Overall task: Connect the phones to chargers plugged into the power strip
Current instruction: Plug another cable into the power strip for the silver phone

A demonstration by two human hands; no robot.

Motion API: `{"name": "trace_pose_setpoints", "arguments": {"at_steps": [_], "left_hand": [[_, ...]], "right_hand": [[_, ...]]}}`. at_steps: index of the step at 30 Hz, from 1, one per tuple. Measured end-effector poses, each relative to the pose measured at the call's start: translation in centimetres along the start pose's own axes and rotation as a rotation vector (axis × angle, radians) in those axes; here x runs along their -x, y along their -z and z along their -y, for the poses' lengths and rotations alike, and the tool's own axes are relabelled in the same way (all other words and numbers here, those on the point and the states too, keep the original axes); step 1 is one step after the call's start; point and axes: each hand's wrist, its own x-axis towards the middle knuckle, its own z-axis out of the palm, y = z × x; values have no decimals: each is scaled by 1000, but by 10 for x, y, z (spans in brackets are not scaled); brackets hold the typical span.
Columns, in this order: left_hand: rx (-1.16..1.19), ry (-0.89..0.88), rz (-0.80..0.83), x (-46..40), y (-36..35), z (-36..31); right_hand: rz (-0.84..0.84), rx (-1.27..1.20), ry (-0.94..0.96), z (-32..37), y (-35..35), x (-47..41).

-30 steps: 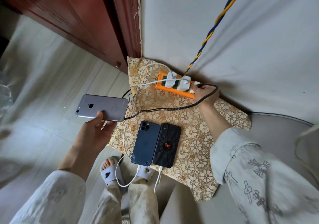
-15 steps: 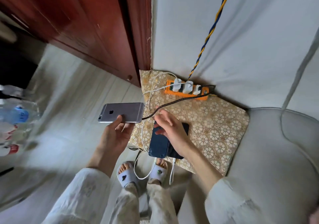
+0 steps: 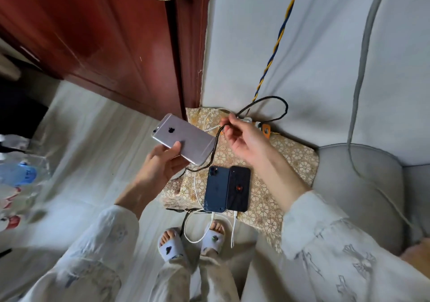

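The left hand holds a silver phone from beneath, back side up, thumb lying across its near corner and fingers curled under it, raised above the pale floor just left of the patterned cushion. A black braided cable is plugged into the silver phone's right end; from there it rises past the right hand, which pinches it between thumb and forefinger, the other fingers loosely curled, then loops up against the grey wall and drops back toward the orange power strip. The strip lies at the far edge of the cushion, mostly hidden behind the right hand, with only its right end and a bit of a white charger showing. Nearer on the cushion a dark blue phone and a black phone lie face down side by side, long edges touching, each with a white cable plugged into its near end; these cables hang off the cushion's front edge and loop above the person's slippered feet. A twisted blue and yellow cord runs up the wall from the strip area. A dark red wooden door stands to the left of the wall, and a grey armchair sits right of the cushion
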Motion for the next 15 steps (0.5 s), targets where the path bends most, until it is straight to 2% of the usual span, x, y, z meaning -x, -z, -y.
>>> {"name": "trace_pose_setpoints", "arguments": {"at_steps": [5, 9, 12, 15], "left_hand": [[86, -30, 47, 9, -8, -4], [221, -91, 31, 12, -10, -13], [0, -108, 40, 13, -14, -24], [-205, -141, 36, 14, -19, -34]], "right_hand": [[-28, -270, -77, 8, -4, 1], [-93, -250, -88, 3, -1, 12], [-149, -163, -89, 4, -3, 19], [-87, 153, -98, 18, -10, 23]]}}
